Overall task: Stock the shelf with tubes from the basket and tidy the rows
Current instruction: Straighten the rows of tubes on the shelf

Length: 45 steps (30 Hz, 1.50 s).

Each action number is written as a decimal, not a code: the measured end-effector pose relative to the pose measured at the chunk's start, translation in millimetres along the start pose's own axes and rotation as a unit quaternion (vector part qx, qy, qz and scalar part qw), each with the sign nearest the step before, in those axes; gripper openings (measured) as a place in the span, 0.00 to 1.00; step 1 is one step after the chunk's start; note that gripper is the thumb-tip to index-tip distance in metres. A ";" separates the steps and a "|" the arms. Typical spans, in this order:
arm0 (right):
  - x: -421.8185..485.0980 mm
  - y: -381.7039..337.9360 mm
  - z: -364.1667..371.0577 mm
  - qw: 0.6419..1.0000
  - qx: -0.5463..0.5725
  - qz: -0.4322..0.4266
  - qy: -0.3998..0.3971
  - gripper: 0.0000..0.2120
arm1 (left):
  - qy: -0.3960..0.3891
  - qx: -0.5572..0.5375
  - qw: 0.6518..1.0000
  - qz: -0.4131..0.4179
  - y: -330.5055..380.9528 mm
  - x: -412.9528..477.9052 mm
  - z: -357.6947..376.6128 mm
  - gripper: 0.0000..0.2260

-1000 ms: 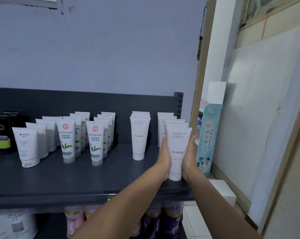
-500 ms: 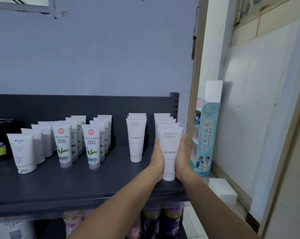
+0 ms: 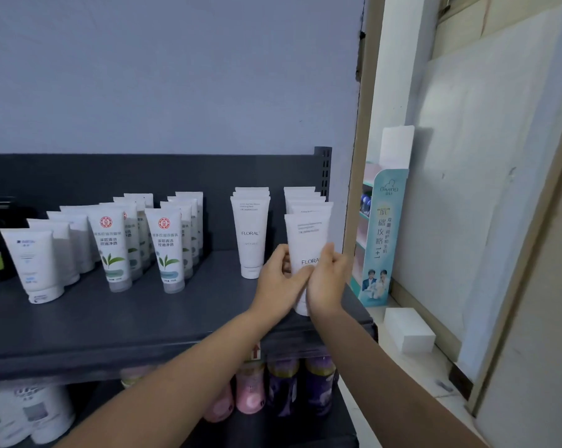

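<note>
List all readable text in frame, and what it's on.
"FLORAL": front tube of the left white row
"FLORA", cut off by the right hand: held tube
"Giving", "1+1": teal display stand
"深层清洁 控油净透": leaf tubes
Fine print on tubes, blue-label tube: too blurred to read

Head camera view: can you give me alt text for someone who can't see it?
A person's left hand and right hand grip a white FLORAL tube at the front of the rightmost row on a dark shelf. Another FLORAL row stands to its left, green-leaf tubes further left, and a teal display stand beside the shelf's right end.
</note>
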State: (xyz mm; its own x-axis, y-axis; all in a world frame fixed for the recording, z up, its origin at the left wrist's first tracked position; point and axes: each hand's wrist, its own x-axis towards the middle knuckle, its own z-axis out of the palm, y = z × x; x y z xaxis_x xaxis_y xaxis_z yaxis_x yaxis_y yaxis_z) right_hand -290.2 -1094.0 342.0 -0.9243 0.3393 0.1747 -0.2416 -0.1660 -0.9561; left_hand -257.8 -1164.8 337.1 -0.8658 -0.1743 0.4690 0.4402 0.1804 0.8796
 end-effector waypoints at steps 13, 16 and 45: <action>-28.8 10.6 49.6 0.983 -0.068 0.015 -0.170 0.08 | -0.023 0.113 0.993 -0.023 -9.7 27.2 -88.0 0.20; -29.7 17.1 56.7 0.978 -0.101 0.014 -0.184 0.11 | 0.001 0.115 0.993 -0.038 -18.9 35.5 -94.6 0.18; -11.0 46.5 59.4 0.969 -0.119 0.069 -0.207 0.19 | -0.008 0.199 0.980 -0.010 -32.9 29.6 -99.7 0.35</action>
State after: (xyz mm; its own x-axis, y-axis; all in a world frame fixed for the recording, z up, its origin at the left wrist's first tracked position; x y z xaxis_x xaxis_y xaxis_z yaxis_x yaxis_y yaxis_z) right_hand -308.8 -1160.5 309.6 -0.9942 -0.0793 0.0725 -0.0768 0.0524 -0.9957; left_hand -274.3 -1272.4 330.0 -0.8780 -0.1677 0.4484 0.2979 0.5417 0.7860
